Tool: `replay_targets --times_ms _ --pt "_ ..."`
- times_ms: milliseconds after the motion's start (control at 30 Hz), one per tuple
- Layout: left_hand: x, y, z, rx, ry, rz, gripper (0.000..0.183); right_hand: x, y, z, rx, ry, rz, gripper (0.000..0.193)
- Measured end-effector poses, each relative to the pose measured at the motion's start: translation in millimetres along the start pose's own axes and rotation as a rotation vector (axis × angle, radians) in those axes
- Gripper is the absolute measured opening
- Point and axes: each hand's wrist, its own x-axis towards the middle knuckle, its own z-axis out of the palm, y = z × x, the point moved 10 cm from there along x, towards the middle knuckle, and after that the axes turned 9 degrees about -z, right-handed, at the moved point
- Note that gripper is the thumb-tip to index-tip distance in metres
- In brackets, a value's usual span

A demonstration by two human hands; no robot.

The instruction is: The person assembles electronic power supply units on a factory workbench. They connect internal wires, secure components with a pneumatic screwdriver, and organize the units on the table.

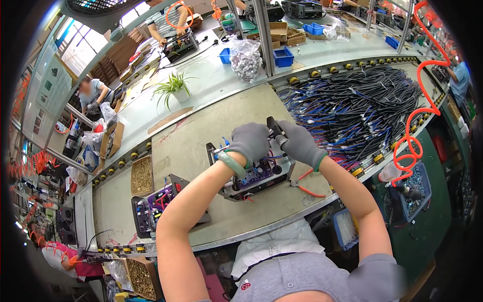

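My left hand (250, 142), in a grey glove, is closed over the far side of an opened electronic unit (259, 176), its fingertips meeting the black part. What those fingers pinch is hidden. In my right hand (300, 144), also gloved, the fingers are closed around a black part (274, 128) at the unit's far edge. Circuit boards, blue and red wires and a black metal frame show in the unit below my hands. A pair of red-handled pliers (308, 189) lies just right of it on the worktop.
A second opened unit (147, 214) stands to the left, near a carton of small brass-coloured parts (142, 176). Black cables (362, 108) with coloured ends cover the right side. An orange coiled hose (410, 136) hangs there, above a blue bin (418, 194). A potted plant (177, 90) stands beyond.
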Motion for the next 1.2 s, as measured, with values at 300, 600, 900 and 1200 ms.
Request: replay_targets --times_ms 300,600,900,1200 --pt "-13.0 8.7 7.7 -0.053 0.321 0.151 0.012 -3.9 -8.6 -2.5 0.058 0.015 -0.026 0.025" --pt "-24.2 7.7 0.4 -0.125 0.382 0.15 0.017 -5.4 -11.9 -4.7 0.062 -0.002 -0.022 0.026" --pt "-35.3 3.7 -10.8 -0.278 0.142 0.096 0.03 -4.3 -80.0 -55.0 -0.061 0.177 -0.464 0.019" --pt "-34.8 -22.8 -3.7 -0.936 0.16 0.139 0.023 0.5 -56.1 -46.7 -0.019 0.156 -0.382 0.02"
